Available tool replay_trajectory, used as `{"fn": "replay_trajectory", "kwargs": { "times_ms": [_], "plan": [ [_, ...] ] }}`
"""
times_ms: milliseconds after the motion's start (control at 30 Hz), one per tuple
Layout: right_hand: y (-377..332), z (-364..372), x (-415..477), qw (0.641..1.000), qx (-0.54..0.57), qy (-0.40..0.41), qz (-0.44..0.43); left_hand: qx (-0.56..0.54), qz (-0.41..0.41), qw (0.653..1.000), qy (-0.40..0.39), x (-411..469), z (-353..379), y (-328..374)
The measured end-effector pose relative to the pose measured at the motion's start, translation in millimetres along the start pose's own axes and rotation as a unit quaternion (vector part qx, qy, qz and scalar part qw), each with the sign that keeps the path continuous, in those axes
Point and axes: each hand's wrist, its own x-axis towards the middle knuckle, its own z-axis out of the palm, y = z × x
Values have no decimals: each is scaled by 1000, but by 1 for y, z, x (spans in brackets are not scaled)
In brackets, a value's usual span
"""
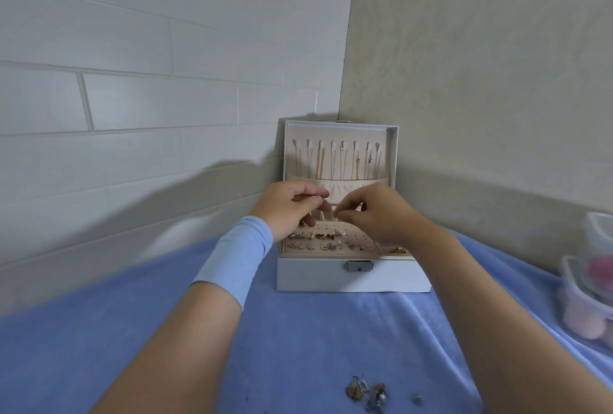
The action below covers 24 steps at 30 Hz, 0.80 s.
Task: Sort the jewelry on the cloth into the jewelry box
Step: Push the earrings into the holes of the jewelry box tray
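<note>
A small heap of loose jewelry (368,392) lies on the blue cloth (132,347) at the near edge, mixed gold and silver pieces tangled together. One little silver piece (417,398) sits apart just to its right.

Both bare forearms reach forward over the cloth and converge toward the middle. The left one wears a light blue wrist sleeve (237,257) just behind the wrist.

The left hand (288,206) is raised above the left part of the box's tray, palm turned inward. Its thumb and forefinger are pinched tip to tip and the other fingers curl under. The right hand (374,211) comes in from the right with its back upward, its fingertips (338,214) bunched together and pointing at the left hand's. The two pinches nearly meet. Anything held between them is too small to make out.

Under the hands stands the white jewelry box (351,276), open, a metal latch (360,266) on its front wall. Its beige earring panel (355,238) holds two rows of earrings (318,241) along the left and middle. A gold ring (398,250) lies in the compartment at the right.

The lid (391,155) stands upright behind, with thin necklaces (338,161) hanging from its hooks into a gathered pocket.

Clear plastic containers (590,297) with pink contents are stacked at the cloth's right edge. The box sits in the corner of two pale walls (481,65).
</note>
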Motion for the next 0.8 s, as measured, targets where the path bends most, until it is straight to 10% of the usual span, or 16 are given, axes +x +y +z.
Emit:
{"fn": "replay_trajectory", "kwargs": {
  "times_ms": [500,800],
  "plan": [
    [-6,-12,-4,973,222,65,-23,25,4,999,21,1,12,11],
    [10,-1,0,994,71,83,10,194,26,981,2,8,21,0]
  ]
}}
